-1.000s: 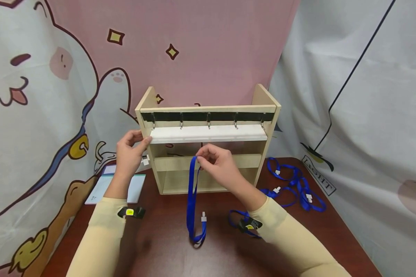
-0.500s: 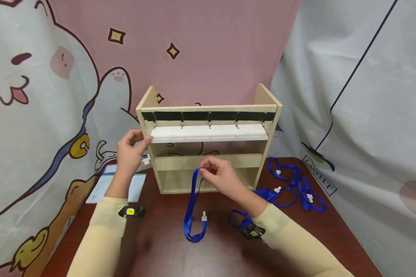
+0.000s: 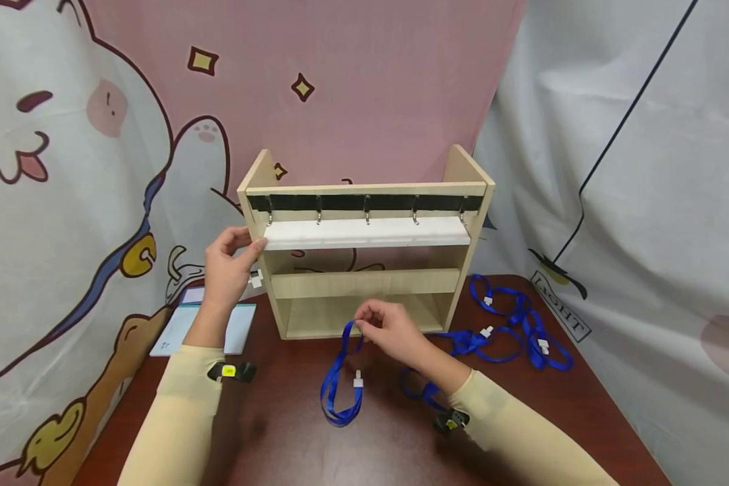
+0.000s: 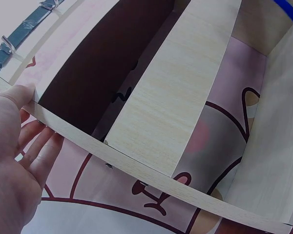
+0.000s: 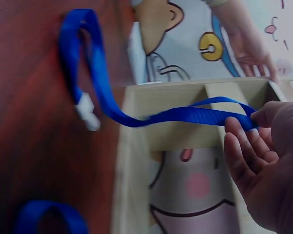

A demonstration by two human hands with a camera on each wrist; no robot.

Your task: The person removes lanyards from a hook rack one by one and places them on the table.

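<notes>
A pale wooden rack (image 3: 364, 285) stands on the table, with several metal hooks on a black strip (image 3: 343, 203) above a white ledge (image 3: 364, 234). My left hand (image 3: 227, 270) grips the rack's left side panel; in the left wrist view the thumb (image 4: 22, 93) lies on the front edge and the other fingers reach behind it. Low in front of the rack, my right hand (image 3: 391, 331) pinches the top of a blue lanyard (image 3: 334, 381) between thumb and fingers. The lanyard's lower loop and its white clip (image 3: 358, 382) lie at the tabletop.
Several more blue lanyards (image 3: 525, 324) with white clips lie on the right of the dark red table (image 3: 279, 432); one (image 3: 428, 391) is partly under my right forearm. A light blue booklet (image 3: 239, 327) lies left of the rack. Printed cloth (image 3: 389, 88) hangs behind.
My right hand has moved down and slightly right with the lanyard, whose lower part has sunk onto the tabletop. The left hand stays on the rack's side.
</notes>
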